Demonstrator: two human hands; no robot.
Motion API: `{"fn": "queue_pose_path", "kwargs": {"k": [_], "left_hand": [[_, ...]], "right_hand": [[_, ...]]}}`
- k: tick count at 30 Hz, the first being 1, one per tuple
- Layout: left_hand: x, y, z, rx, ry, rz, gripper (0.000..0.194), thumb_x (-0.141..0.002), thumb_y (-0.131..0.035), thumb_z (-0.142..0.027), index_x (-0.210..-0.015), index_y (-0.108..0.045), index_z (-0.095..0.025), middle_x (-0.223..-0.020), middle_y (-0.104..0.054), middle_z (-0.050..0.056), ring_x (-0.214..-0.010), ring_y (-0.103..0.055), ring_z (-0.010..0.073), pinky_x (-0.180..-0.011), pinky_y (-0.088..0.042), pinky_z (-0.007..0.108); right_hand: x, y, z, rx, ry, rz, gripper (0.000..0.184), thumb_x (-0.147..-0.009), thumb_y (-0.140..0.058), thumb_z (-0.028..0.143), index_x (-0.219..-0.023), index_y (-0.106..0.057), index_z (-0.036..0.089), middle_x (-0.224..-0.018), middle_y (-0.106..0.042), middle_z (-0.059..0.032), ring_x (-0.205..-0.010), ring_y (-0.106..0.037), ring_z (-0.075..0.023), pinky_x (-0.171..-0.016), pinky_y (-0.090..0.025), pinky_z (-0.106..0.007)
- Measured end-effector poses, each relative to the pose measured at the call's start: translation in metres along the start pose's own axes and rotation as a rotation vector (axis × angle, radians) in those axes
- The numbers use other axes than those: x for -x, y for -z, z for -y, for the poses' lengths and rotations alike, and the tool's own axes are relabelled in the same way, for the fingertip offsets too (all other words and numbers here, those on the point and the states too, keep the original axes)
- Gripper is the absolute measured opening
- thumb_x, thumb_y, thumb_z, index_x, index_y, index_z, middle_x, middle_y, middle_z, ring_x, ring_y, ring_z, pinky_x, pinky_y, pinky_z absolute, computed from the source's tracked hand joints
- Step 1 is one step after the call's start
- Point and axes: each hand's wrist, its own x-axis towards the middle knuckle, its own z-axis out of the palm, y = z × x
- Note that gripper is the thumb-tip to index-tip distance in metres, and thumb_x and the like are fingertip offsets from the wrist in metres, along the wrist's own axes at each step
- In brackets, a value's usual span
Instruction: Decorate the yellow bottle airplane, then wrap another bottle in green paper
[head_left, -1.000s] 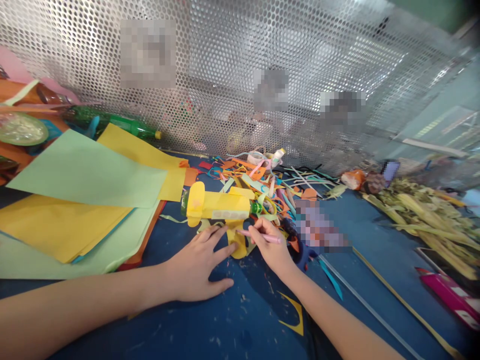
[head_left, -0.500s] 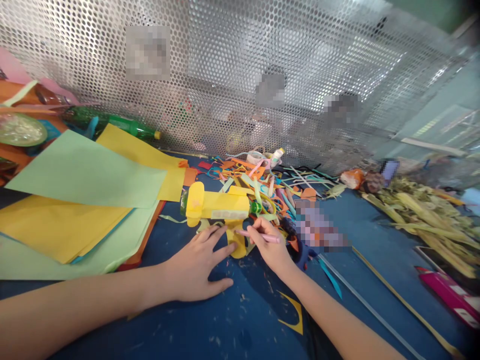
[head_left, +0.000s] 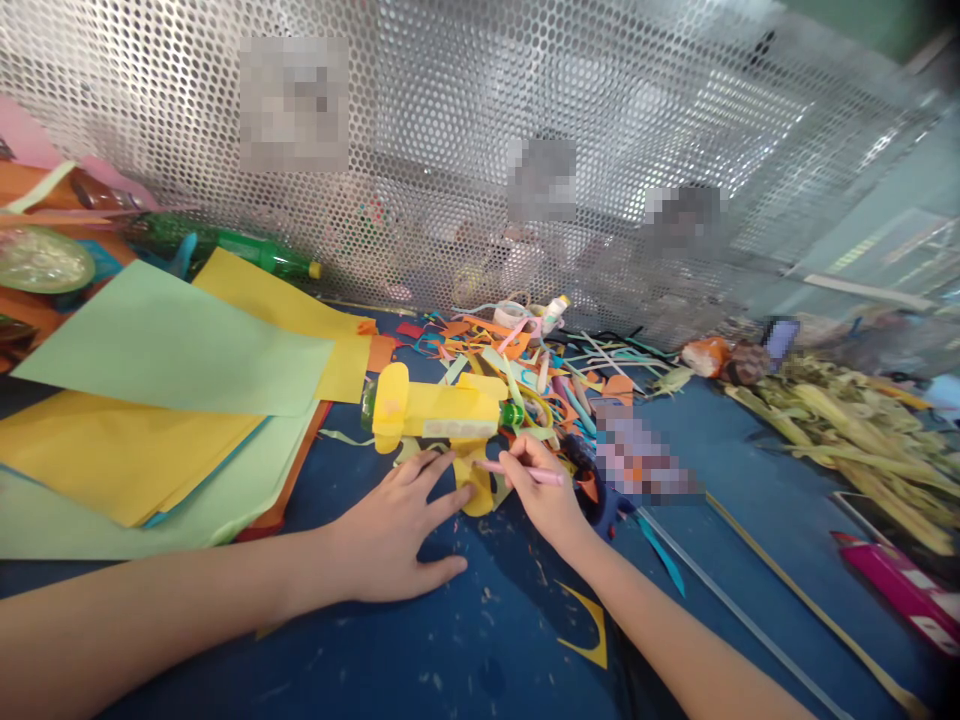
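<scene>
Pinching a slim pink pen (head_left: 529, 472) between thumb and fingers, our right hand (head_left: 546, 500) brings its tip onto a small yellow paper piece (head_left: 480, 502). This piece lies just on the near side of the wrapped bottle (head_left: 454, 405), which we take as our landmark. Our left hand (head_left: 397, 530) is spread flat, at the near left of the wrapped bottle, with some fingertips resting on the paper piece, as if to steady it.

As for how far the work is, we see that the wrapped bottle, lying on its side, has yellow paper around its body and a wider yellow band around its left end. Green shows only at its two ends. The paper piece has already a curved outline and touches the bottle, or almost; we cannot tell if it is fastened. We judge that the covering is mostly done and that the marking of this piece is not yet finished, but any line of the pen is too small for us to read.

Beyond the wrapped bottle lie many coloured scraps (head_left: 517, 347). On its left rest uncut-looking sheets (head_left: 180, 340), and on its near right lies a curved yellow offcut (head_left: 597, 640).
</scene>
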Motion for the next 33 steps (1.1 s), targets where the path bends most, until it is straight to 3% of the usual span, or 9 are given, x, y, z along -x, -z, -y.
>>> {"fn": "queue_pose_path", "kwargs": {"k": [22,29,33], "left_hand": [[0.001,0.002,-0.001,0.010,0.009,0.015,0.064,-0.082,-0.053,-0.055,-0.136,-0.043,-0.025,-0.148,-0.029,0.014,-0.134,-0.024,0.0392,-0.104,-0.032,0.058],[0.000,0.001,0.000,0.010,0.001,0.005,0.063,-0.081,-0.055,-0.054,-0.136,-0.044,-0.025,-0.149,-0.028,0.015,-0.134,-0.026,0.0407,-0.104,-0.031,0.058],[0.000,0.001,0.000,0.003,-0.003,0.001,0.064,-0.081,-0.055,-0.054,-0.136,-0.044,-0.024,-0.148,-0.028,0.016,-0.133,-0.026,0.0407,-0.103,-0.032,0.058]], "right_hand": [[0.000,0.000,0.002,-0.014,-0.014,0.014,0.025,-0.085,-0.051,0.032,-0.065,-0.038,0.023,-0.054,-0.044,0.0057,-0.049,-0.043,-0.0121,-0.052,-0.036,-0.025],[0.004,0.002,0.009,-0.250,-0.057,-0.062,0.030,-0.093,-0.038,0.045,-0.075,-0.045,0.023,-0.050,-0.051,0.0047,-0.047,-0.048,-0.0130,-0.051,-0.039,-0.025],[0.007,0.003,0.012,-0.220,0.013,-0.020,0.024,-0.089,-0.051,0.042,-0.076,-0.047,0.022,-0.053,-0.048,0.0058,-0.049,-0.047,-0.0117,-0.052,-0.038,-0.024]]}}
